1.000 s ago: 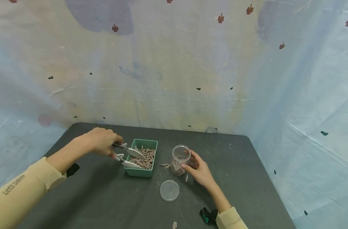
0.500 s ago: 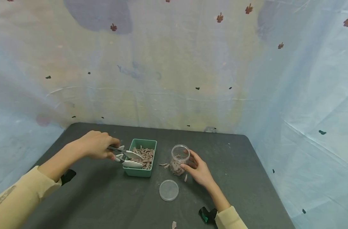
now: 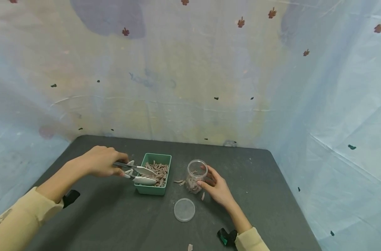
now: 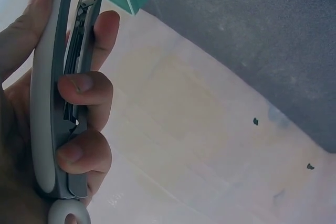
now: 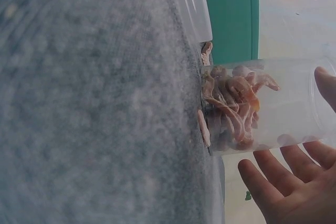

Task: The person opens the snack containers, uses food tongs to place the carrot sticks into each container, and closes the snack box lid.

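My left hand point(image 3: 104, 163) grips a pair of tongs point(image 3: 145, 180) by the handles, its fingers wrapped round them in the left wrist view. The tongs' white heads reach into a green rectangular container point(image 3: 151, 190), among many greyish-brown strips point(image 3: 160, 170). To the right stands a clear round jar point(image 3: 193, 174), uncovered and partly filled with similar strips point(image 5: 236, 103). My right hand point(image 3: 220, 188) holds this jar from its right side, thumb near the rim and fingers along the wall. Whether a strip sits between the tongs' heads is hard to tell.
A clear round lid point(image 3: 184, 210) lies flat in front of the jar on the dark table point(image 3: 131, 219). Loose strips point(image 3: 179, 182) lie beside the jar, and one pale piece point(image 3: 190, 247) is near the front edge. A plastic sheet point(image 3: 178, 69) hangs behind the table.
My left hand has moved slightly left and down with the tongs, and the tongs' heads have come closer together. My right hand and the jar stay put.
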A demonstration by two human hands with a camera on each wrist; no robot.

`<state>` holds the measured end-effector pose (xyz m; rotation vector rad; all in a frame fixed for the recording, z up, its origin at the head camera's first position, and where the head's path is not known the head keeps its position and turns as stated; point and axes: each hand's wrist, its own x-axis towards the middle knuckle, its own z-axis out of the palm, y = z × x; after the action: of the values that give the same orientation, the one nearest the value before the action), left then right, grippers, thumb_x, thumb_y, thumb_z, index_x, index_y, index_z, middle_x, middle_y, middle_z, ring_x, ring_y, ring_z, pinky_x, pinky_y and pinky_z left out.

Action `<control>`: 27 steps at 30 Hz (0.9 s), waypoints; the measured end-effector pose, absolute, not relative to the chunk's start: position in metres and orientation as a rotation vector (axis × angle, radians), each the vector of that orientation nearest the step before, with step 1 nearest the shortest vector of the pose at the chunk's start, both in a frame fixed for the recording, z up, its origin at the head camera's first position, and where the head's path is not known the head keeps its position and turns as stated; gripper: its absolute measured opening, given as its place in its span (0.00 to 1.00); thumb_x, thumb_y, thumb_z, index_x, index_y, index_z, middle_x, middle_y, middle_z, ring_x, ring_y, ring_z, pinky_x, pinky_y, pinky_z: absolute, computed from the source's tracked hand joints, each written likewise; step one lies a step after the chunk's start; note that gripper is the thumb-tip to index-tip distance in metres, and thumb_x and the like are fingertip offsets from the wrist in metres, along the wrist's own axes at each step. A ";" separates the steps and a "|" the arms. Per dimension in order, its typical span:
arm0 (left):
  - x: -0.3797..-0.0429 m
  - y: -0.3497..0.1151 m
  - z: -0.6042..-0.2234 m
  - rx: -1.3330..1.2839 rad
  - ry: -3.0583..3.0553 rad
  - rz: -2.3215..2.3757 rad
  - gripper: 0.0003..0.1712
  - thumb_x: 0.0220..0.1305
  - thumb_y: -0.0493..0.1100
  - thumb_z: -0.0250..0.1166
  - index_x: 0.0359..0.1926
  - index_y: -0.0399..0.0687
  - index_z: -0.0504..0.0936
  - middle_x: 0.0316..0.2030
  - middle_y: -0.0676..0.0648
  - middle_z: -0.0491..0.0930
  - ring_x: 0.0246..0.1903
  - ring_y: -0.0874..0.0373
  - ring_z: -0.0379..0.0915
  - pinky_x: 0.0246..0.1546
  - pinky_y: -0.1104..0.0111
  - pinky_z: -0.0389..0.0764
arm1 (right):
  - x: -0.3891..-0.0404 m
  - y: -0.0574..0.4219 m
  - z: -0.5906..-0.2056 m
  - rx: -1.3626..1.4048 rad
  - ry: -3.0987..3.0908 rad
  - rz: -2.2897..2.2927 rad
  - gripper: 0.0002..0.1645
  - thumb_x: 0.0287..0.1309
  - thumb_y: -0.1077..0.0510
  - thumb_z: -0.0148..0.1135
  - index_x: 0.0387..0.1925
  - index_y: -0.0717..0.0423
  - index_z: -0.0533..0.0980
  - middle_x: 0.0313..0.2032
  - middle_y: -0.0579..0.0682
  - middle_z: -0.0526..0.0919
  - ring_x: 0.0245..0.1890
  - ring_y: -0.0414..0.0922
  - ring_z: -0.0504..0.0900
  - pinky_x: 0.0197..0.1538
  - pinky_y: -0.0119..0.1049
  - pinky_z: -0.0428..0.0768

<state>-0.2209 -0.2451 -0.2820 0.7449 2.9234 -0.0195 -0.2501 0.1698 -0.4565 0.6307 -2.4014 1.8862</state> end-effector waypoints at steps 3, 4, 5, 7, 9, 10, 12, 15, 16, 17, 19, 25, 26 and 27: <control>-0.220 -0.247 -0.282 0.742 2.929 0.003 0.27 0.61 0.65 0.73 0.53 0.56 0.86 0.40 0.56 0.86 0.27 0.65 0.73 0.26 0.65 0.75 | -0.250 0.170 -0.457 0.622 -2.405 1.882 0.43 0.65 0.60 0.73 0.77 0.53 0.65 0.72 0.55 0.73 0.71 0.58 0.73 0.67 0.55 0.76; -0.220 -0.248 -0.282 0.736 2.931 0.012 0.27 0.61 0.65 0.73 0.54 0.56 0.86 0.41 0.56 0.86 0.28 0.65 0.74 0.27 0.64 0.76 | -0.250 0.170 -0.457 0.619 -2.409 1.880 0.43 0.65 0.59 0.73 0.77 0.52 0.65 0.72 0.54 0.73 0.71 0.57 0.73 0.67 0.55 0.76; -0.219 -0.248 -0.282 0.727 2.933 0.019 0.26 0.61 0.64 0.73 0.54 0.56 0.86 0.42 0.56 0.87 0.28 0.66 0.75 0.27 0.64 0.76 | -0.250 0.170 -0.457 0.616 -2.412 1.877 0.43 0.65 0.59 0.73 0.77 0.53 0.65 0.72 0.54 0.73 0.71 0.57 0.73 0.67 0.55 0.76; -0.218 -0.248 -0.282 0.709 2.936 0.035 0.26 0.62 0.63 0.73 0.55 0.56 0.86 0.43 0.56 0.87 0.29 0.66 0.75 0.28 0.64 0.77 | -0.249 0.170 -0.457 0.608 -2.422 1.870 0.43 0.65 0.59 0.73 0.77 0.53 0.65 0.71 0.53 0.73 0.71 0.56 0.73 0.67 0.54 0.76; -0.217 -0.250 -0.283 0.702 2.943 0.047 0.26 0.62 0.63 0.73 0.55 0.56 0.86 0.43 0.56 0.87 0.29 0.65 0.76 0.29 0.63 0.78 | -0.249 0.170 -0.457 0.610 -2.423 1.866 0.43 0.65 0.59 0.73 0.77 0.54 0.65 0.71 0.53 0.73 0.70 0.56 0.74 0.66 0.54 0.76; -0.216 -0.250 -0.284 0.697 2.947 0.052 0.26 0.62 0.62 0.74 0.55 0.56 0.86 0.43 0.56 0.87 0.29 0.65 0.76 0.29 0.63 0.78 | -0.249 0.170 -0.457 0.612 -2.425 1.864 0.43 0.65 0.58 0.73 0.77 0.54 0.65 0.71 0.53 0.73 0.70 0.56 0.74 0.66 0.54 0.76; -0.215 -0.252 -0.285 0.689 2.959 0.063 0.26 0.62 0.63 0.74 0.55 0.56 0.86 0.43 0.56 0.87 0.30 0.65 0.77 0.30 0.62 0.79 | -0.249 0.170 -0.458 0.618 -2.422 1.861 0.43 0.65 0.59 0.73 0.77 0.55 0.65 0.71 0.53 0.73 0.70 0.56 0.74 0.66 0.54 0.76; -0.214 -0.255 -0.288 0.684 2.975 0.085 0.27 0.62 0.63 0.73 0.55 0.55 0.86 0.44 0.56 0.87 0.30 0.65 0.78 0.30 0.62 0.80 | -0.249 0.170 -0.458 0.625 -2.420 1.863 0.43 0.65 0.59 0.73 0.77 0.56 0.65 0.71 0.54 0.73 0.71 0.57 0.73 0.67 0.55 0.76; -0.213 -0.256 -0.289 0.684 2.980 0.094 0.27 0.62 0.64 0.73 0.55 0.55 0.86 0.45 0.55 0.88 0.30 0.64 0.79 0.29 0.62 0.80 | -0.249 0.170 -0.458 0.625 -2.422 1.863 0.43 0.65 0.59 0.73 0.77 0.56 0.65 0.71 0.54 0.73 0.71 0.57 0.73 0.67 0.55 0.76; -0.212 -0.258 -0.290 0.684 2.984 0.103 0.27 0.62 0.64 0.73 0.55 0.55 0.86 0.45 0.55 0.88 0.31 0.64 0.80 0.29 0.62 0.80 | -0.249 0.170 -0.458 0.626 -2.420 1.865 0.43 0.65 0.59 0.73 0.77 0.56 0.65 0.72 0.54 0.73 0.71 0.58 0.73 0.67 0.55 0.75; -0.211 -0.260 -0.292 0.688 2.995 0.119 0.27 0.63 0.64 0.72 0.55 0.56 0.86 0.45 0.54 0.88 0.31 0.63 0.81 0.29 0.62 0.80 | -0.249 0.170 -0.458 0.629 -2.418 1.868 0.43 0.66 0.59 0.73 0.77 0.56 0.64 0.72 0.54 0.73 0.71 0.58 0.72 0.67 0.55 0.75; -0.208 -0.266 -0.295 0.694 3.023 0.173 0.25 0.63 0.65 0.71 0.54 0.59 0.86 0.43 0.57 0.88 0.34 0.62 0.82 0.31 0.61 0.80 | -0.249 0.170 -0.458 0.625 -2.419 1.865 0.43 0.65 0.60 0.73 0.77 0.56 0.64 0.72 0.54 0.73 0.71 0.58 0.73 0.67 0.54 0.75; -0.208 -0.266 -0.295 0.694 3.025 0.184 0.25 0.63 0.65 0.71 0.54 0.59 0.86 0.43 0.57 0.88 0.34 0.62 0.82 0.30 0.61 0.79 | -0.249 0.170 -0.458 0.624 -2.420 1.864 0.43 0.65 0.59 0.73 0.77 0.56 0.64 0.72 0.54 0.73 0.71 0.58 0.73 0.67 0.54 0.75; -0.208 -0.266 -0.295 0.693 3.028 0.193 0.25 0.63 0.66 0.71 0.54 0.59 0.86 0.43 0.57 0.87 0.34 0.63 0.81 0.30 0.61 0.79 | -0.249 0.170 -0.457 0.622 -2.421 1.863 0.43 0.65 0.59 0.73 0.77 0.56 0.64 0.72 0.54 0.73 0.71 0.58 0.73 0.67 0.54 0.76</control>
<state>-0.2080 -0.2664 -0.2948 0.6932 3.0280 0.1931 -0.2489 0.1696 -0.4575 0.6217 -2.4206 1.8627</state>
